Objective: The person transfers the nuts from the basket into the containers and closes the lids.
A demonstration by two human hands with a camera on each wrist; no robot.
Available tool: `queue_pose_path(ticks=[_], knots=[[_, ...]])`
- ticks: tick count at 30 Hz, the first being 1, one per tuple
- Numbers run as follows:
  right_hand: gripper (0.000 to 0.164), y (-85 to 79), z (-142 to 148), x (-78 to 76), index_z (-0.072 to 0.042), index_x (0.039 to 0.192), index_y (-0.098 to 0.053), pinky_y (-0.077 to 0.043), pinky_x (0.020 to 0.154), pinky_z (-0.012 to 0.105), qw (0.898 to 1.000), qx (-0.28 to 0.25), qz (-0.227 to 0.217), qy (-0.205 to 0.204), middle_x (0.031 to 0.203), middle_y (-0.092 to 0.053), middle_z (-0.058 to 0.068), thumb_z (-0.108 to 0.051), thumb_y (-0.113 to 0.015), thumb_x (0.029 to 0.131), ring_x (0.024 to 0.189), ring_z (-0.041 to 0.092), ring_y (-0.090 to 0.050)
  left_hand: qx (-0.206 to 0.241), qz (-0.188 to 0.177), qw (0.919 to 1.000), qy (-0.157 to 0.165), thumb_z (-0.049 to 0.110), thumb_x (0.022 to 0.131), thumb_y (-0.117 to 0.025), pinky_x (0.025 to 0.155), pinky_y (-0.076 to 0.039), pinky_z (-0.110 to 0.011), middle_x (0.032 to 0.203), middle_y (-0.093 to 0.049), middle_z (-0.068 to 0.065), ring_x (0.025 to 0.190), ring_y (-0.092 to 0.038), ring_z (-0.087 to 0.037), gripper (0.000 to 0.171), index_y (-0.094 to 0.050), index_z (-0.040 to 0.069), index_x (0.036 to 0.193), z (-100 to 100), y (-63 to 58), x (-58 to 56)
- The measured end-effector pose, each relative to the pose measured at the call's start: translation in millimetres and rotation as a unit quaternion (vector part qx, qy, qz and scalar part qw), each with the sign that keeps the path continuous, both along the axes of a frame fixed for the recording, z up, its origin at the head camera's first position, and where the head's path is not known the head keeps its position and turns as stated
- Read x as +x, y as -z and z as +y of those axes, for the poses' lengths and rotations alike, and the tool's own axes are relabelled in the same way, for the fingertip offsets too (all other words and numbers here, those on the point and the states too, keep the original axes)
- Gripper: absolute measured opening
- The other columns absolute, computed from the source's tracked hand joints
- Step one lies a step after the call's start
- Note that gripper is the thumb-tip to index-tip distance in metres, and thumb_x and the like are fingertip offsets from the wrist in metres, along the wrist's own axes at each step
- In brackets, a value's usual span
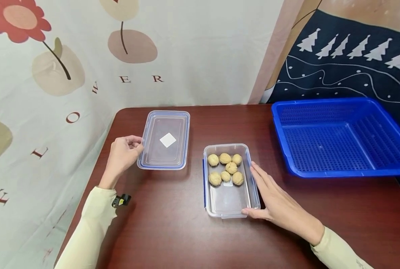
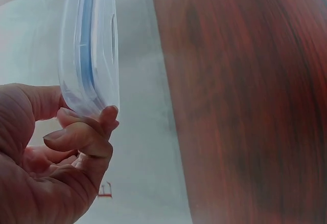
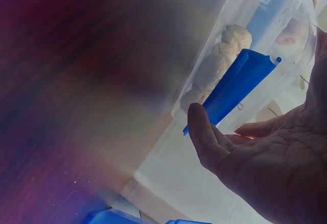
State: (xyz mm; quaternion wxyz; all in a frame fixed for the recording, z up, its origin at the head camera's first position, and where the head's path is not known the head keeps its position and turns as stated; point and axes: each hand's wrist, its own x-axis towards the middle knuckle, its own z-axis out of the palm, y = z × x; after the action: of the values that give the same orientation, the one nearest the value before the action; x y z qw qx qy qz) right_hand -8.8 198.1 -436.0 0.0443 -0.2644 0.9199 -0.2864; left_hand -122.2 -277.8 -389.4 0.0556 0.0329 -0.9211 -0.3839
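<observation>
In the head view, my left hand (image 1: 124, 153) pinches the left edge of a clear lid (image 1: 169, 157) with a blue seal and a white square label. The left wrist view shows the lid's edge (image 2: 88, 55) between thumb and fingers. A clear plastic container (image 1: 225, 203) stands uncovered on the table, with several walnuts (image 1: 231, 167) toward its far end. My right hand (image 1: 284, 209) lies along the container's right side, fingers extended, thumb at the near right corner. In the right wrist view, its fingertips touch a blue side latch (image 3: 237, 83) that hangs open.
An empty-looking blue mesh basket (image 1: 321, 145) stands at the right of the brown table (image 1: 173, 228). Printed cloth (image 1: 213, 56) hangs behind the table and along its left side.
</observation>
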Motion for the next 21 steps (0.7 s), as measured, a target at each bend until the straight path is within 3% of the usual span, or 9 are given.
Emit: queue_pose_path(ticks=[12, 21], knots=[[0.123, 3.3, 0, -4.0, -0.006, 0.175, -0.013, -0.03, 0.122, 0.064, 1.0, -0.004, -0.012, -0.003, 0.182, -0.01, 0.01, -0.069, -0.078, 0.092, 0.162, 0.034, -0.021, 0.07, -0.002, 0.9975, 0.011, 0.006, 0.097, -0.065, 0.057, -0.045, -0.021, 0.087, -0.066, -0.012, 0.073, -0.061, -0.015, 0.024, -0.079, -0.006, 0.112, 30, -5.8, 6.5], [0.118, 0.1, -3, -9.5, -0.005, 0.175, -0.014, -0.029, 0.123, 0.063, 0.999, -0.02, -0.027, 0.006, 0.181, -0.011, 0.011, -0.062, -0.079, 0.095, 0.162, 0.035, -0.021, 0.077, -0.011, 0.9964, 0.033, 0.002, 0.093, -0.063, 0.057, -0.044, -0.021, 0.081, -0.065, -0.009, 0.071, -0.061, -0.017, 0.022, -0.079, -0.007, 0.108, 55, -4.7, 9.0]])
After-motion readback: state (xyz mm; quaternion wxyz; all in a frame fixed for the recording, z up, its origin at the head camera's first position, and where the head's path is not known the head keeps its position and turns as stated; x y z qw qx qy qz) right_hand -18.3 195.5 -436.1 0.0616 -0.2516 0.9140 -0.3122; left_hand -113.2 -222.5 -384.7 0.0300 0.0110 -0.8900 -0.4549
